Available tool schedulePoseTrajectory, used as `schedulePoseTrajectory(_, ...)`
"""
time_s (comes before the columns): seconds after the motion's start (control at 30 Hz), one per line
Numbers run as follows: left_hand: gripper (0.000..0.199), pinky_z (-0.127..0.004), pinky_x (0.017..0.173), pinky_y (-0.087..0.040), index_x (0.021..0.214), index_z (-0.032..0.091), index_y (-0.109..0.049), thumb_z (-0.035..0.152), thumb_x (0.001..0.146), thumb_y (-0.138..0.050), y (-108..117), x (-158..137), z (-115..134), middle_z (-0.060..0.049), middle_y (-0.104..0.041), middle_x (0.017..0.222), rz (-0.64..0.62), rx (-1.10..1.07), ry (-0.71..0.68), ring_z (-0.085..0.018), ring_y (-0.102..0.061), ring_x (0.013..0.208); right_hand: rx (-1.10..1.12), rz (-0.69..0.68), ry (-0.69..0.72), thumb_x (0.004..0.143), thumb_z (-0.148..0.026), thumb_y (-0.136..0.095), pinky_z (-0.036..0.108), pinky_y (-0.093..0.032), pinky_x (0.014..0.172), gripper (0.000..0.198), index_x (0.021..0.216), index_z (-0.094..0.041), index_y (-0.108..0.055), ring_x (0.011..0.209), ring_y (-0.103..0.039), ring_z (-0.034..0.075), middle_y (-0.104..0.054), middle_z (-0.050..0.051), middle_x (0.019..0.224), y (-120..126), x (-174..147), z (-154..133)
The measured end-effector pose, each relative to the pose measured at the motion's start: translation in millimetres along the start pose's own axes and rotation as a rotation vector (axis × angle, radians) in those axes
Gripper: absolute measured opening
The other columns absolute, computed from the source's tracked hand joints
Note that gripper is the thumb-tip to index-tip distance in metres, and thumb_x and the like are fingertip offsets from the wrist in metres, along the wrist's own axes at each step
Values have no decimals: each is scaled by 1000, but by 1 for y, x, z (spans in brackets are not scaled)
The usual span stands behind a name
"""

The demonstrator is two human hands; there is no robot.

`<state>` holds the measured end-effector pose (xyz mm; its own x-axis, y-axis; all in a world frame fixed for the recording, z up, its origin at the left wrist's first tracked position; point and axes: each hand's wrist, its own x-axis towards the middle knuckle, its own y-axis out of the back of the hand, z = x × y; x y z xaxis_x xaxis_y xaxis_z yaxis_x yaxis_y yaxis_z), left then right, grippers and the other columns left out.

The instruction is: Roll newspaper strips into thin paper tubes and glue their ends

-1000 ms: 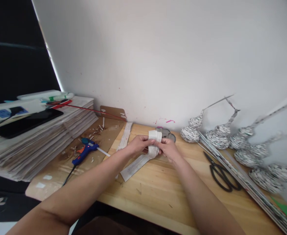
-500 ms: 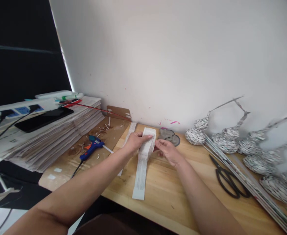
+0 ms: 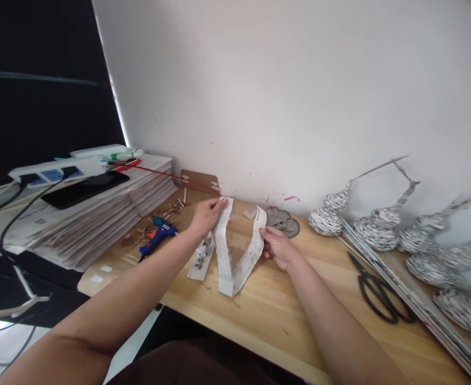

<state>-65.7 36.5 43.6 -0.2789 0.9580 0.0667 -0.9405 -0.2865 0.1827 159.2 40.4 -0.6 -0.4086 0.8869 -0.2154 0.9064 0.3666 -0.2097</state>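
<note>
Between my two hands hangs a long newspaper strip [image 3: 226, 267], bent into a V above the wooden table. My left hand [image 3: 208, 218] pinches it near one upper end. At the other side my right hand [image 3: 278, 247] is closed on the strip, thumb in front and fingers behind. Both ends of the strip flop over past my fingers. A second printed paper strip [image 3: 200, 263] lies on the table under my left forearm, partly hidden. Behind my right hand sits a grey scalloped dish [image 3: 282, 222] against the wall.
A blue glue gun [image 3: 158, 235] rests on a cardboard sheet [image 3: 107, 272] at left, beside stacked newspaper [image 3: 111, 219] bearing a phone [image 3: 86, 189] and power strip [image 3: 59, 170]. To the right lie black scissors [image 3: 380, 291], paper rods [image 3: 404, 289] and several woven gourds [image 3: 326, 221].
My hands have moved apart, the left one leftward. The strip, previously folded over and hanging between them, is now spread into a V. The view has shifted slightly.
</note>
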Motion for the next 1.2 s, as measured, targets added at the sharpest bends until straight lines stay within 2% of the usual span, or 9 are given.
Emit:
schedulePoseTrajectory(0.17,39,-23,46,-34,70,15,-68,53,68,-69,17,12,14,-2,-62,54,-60,39,39,-14,-53,50,-152,14,-22,71,-47,-69,16,-18,28,33,76,-20,-51,30,-34,5,-47,-9,45,7,-3,-4)
schedulePoseTrajectory(0.37,39,-24,47,-37,78,14,-70,51,69,-70,30,18,26,-4,-65,56,-160,21,88,-12,-51,44,-300,28,-49,76,-36,-66,15,-14,28,23,72,-19,-51,28,-40,6,-51,-7,40,6,-4,-4)
schedulePoseTrajectory(0.5,41,-24,55,-43,93,16,-70,43,63,-76,31,33,10,-3,-68,67,-131,-1,55,-14,-58,55,-349,43,-54,79,-33,-63,15,-17,28,18,74,-19,-51,29,-43,6,-52,-6,40,2,-3,-2)
schedulePoseTrajectory(0.7,40,-24,52,-39,80,12,-72,45,58,-76,22,55,-21,-3,-67,65,-92,34,-1,-14,-55,54,-382,32,-57,82,-31,-60,15,-18,28,17,74,-19,-51,29,-45,7,-54,-5,40,-1,-4,-2)
schedulePoseTrajectory(0.9,52,-23,57,-41,97,13,-72,53,63,-70,24,54,-33,-4,-70,78,-109,42,-64,-14,-57,63,-387,14,-68,84,-30,-58,14,-19,28,15,75,-19,-52,31,-46,6,-56,-5,43,0,-4,-2)
schedulePoseTrajectory(1.07,42,-24,53,-39,73,11,-72,48,54,-77,30,51,-52,-5,-67,64,-153,136,-2,-15,-55,56,-387,-18,-79,85,-28,-57,13,-19,28,15,75,-18,-51,32,-47,6,-55,-5,43,0,-5,-3)
schedulePoseTrajectory(1.2,36,-24,51,-37,66,13,-70,47,55,-76,31,54,-56,-1,-62,54,-151,178,-8,-13,-51,50,-378,-51,-85,84,-28,-57,14,-21,27,15,75,-18,-51,34,-50,7,-59,-3,48,1,-7,-5)
